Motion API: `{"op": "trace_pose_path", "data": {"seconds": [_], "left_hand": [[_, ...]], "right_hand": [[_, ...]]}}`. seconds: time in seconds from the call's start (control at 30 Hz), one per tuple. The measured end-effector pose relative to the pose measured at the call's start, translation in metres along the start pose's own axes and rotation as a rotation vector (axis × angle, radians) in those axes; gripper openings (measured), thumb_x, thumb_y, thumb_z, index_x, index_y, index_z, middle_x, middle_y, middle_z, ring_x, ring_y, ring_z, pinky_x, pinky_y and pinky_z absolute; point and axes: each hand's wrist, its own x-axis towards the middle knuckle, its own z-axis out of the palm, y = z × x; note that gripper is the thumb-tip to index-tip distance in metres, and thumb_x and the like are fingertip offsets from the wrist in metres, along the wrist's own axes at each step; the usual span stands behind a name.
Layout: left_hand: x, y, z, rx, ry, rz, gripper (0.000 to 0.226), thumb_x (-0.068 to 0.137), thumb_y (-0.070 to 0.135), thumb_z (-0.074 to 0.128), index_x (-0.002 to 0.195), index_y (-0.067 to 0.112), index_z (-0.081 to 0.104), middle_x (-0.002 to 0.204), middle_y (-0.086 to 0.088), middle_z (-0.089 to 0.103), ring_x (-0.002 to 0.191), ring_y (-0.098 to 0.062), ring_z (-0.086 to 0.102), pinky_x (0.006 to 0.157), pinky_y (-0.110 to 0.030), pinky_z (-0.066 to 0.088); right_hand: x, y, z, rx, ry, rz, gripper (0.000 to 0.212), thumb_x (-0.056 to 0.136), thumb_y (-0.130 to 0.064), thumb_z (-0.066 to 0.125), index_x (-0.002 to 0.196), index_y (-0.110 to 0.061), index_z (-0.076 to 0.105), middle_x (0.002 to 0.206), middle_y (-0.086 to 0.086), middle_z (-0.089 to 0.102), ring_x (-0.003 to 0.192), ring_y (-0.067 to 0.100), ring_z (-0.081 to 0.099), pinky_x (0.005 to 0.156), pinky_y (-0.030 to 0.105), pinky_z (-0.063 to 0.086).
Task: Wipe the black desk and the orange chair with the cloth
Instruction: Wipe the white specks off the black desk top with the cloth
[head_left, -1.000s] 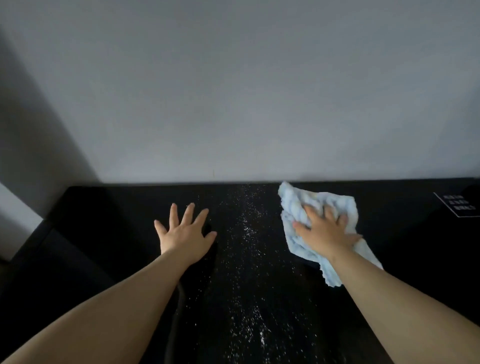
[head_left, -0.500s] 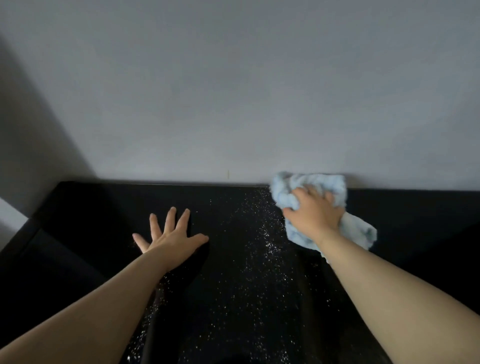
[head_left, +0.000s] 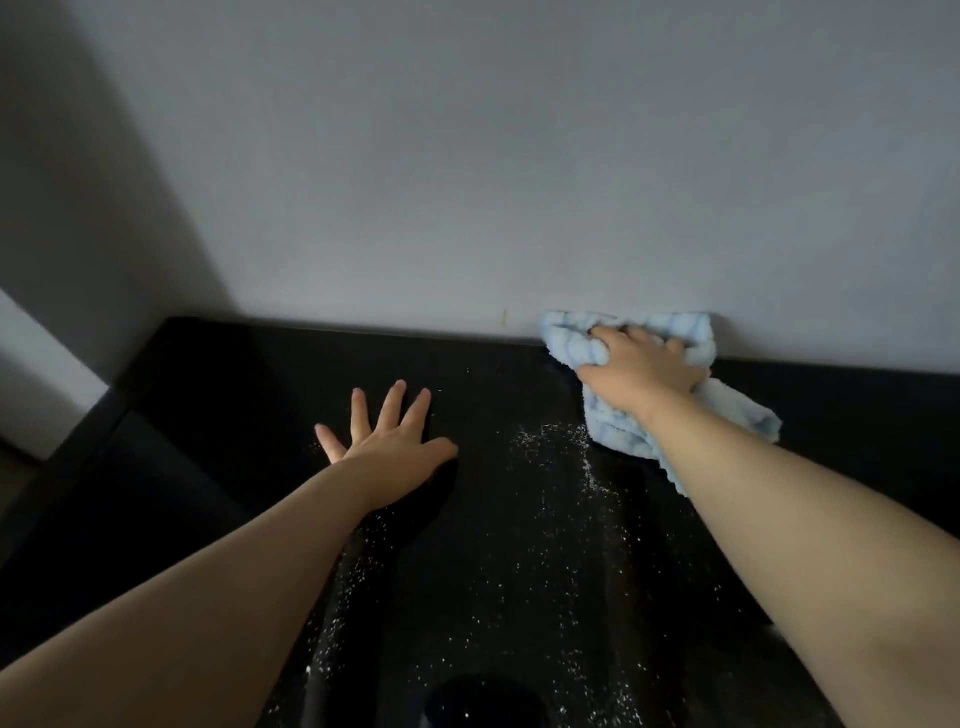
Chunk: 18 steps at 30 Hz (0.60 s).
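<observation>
The black desk (head_left: 234, 374) fills the lower half of the head view and is sprinkled with white specks (head_left: 550, 441) down its middle. A light blue cloth (head_left: 618, 431) lies bunched at the desk's far edge, against the wall. My right hand (head_left: 639, 374) is on top of it with its fingers curled into the fabric, pressing it down. To the left of the specks, my left hand (head_left: 392, 441) rests flat on the desk with its fingers spread. The orange chair is not in view.
A plain grey wall (head_left: 467, 182) rises straight from the desk's far edge. The desk's left edge (head_left: 119, 400) drops off near a lighter wall section. A dark round shape (head_left: 483, 701) sits at the bottom middle.
My right hand has pushed the cloth away from me to the wall and bunched it up. The far band of specks is gone. My left hand stays flat on the desk.
</observation>
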Motion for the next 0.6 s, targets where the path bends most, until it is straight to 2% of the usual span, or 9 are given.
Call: {"op": "trace_pose_path", "data": {"seconds": [0.07,0.13,0.2,0.23,0.33,0.4,0.43,0.5,0.6], "left_hand": [[0.000,-0.001,0.000,0.000,0.006,-0.006,0.071,0.094,0.053,0.036,0.149,0.038,-0.007,0.156,0.011,-0.023,0.139,-0.028,-0.031,0.107,-0.062,-0.014],[0.000,0.000,0.000,-0.027,0.008,-0.005,0.068,0.095,0.049,0.036,0.149,0.039,-0.005,0.156,0.012,-0.022,0.140,-0.027,-0.030,0.107,-0.062,-0.015],[0.000,0.001,0.000,-0.058,0.028,-0.012,0.064,0.096,0.043,0.035,0.149,0.040,0.000,0.156,0.014,-0.019,0.141,-0.026,-0.028,0.108,-0.061,-0.015],[0.001,0.001,-0.001,-0.066,0.037,-0.014,0.062,0.097,0.040,0.035,0.149,0.040,0.003,0.157,0.015,-0.017,0.141,-0.026,-0.028,0.108,-0.061,-0.015],[0.002,0.000,-0.001,-0.091,0.042,-0.009,0.059,0.097,0.033,0.034,0.149,0.040,0.006,0.157,0.015,-0.014,0.141,-0.025,-0.027,0.107,-0.060,-0.016],[0.002,0.000,0.000,-0.087,0.052,-0.008,0.061,0.097,0.031,0.034,0.149,0.039,0.005,0.157,0.015,-0.015,0.142,-0.024,-0.027,0.107,-0.060,-0.016],[0.002,0.000,0.001,-0.086,0.056,-0.008,0.061,0.097,0.030,0.033,0.150,0.039,0.004,0.157,0.015,-0.015,0.142,-0.024,-0.027,0.107,-0.060,-0.016],[0.002,0.000,0.001,-0.100,0.064,-0.011,0.063,0.095,0.028,0.033,0.150,0.039,0.003,0.157,0.016,-0.015,0.142,-0.023,-0.027,0.107,-0.059,-0.017],[0.001,0.000,0.001,-0.115,0.065,-0.009,0.064,0.094,0.027,0.033,0.149,0.040,0.004,0.157,0.017,-0.014,0.142,-0.022,-0.027,0.107,-0.058,-0.018]], "right_hand": [[-0.002,-0.011,0.001,-0.056,0.031,-0.092,0.036,0.089,-0.035,0.033,0.121,-0.032,0.048,0.126,-0.007,0.050,0.119,0.028,0.045,0.094,0.047,0.038],[-0.017,-0.017,0.000,-0.073,-0.026,-0.245,0.030,0.091,-0.028,0.040,0.114,-0.024,0.058,0.119,-0.008,0.056,0.108,0.021,0.053,0.086,0.036,0.039],[-0.030,-0.020,-0.009,0.074,-0.087,-0.245,0.023,0.084,-0.026,0.044,0.099,-0.029,0.061,0.105,-0.006,0.064,0.087,0.017,0.060,0.073,0.028,0.043],[-0.031,-0.022,-0.016,0.191,-0.067,-0.228,0.023,0.081,-0.026,0.047,0.097,-0.033,0.061,0.103,-0.006,0.065,0.084,0.017,0.060,0.075,0.029,0.047],[-0.013,-0.026,-0.025,0.325,0.121,-0.243,0.039,0.084,-0.031,0.052,0.121,-0.041,0.054,0.126,-0.006,0.058,0.111,0.022,0.054,0.092,0.034,0.043],[-0.001,-0.041,-0.013,0.207,0.054,-0.206,0.041,0.092,-0.038,0.042,0.132,-0.045,0.042,0.141,-0.006,0.043,0.127,0.028,0.040,0.101,0.043,0.031],[-0.001,-0.052,-0.004,0.095,0.014,-0.199,0.040,0.093,-0.041,0.036,0.132,-0.048,0.039,0.144,-0.007,0.038,0.131,0.031,0.032,0.102,0.049,0.026],[-0.001,-0.065,0.010,-0.040,0.001,-0.212,0.038,0.091,-0.039,0.031,0.125,-0.049,0.044,0.138,-0.009,0.039,0.128,0.031,0.029,0.098,0.052,0.028],[-0.014,-0.053,0.004,0.002,-0.085,-0.324,0.037,0.088,-0.034,0.042,0.124,-0.039,0.051,0.137,-0.006,0.040,0.128,0.025,0.030,0.102,0.052,0.029]]}}
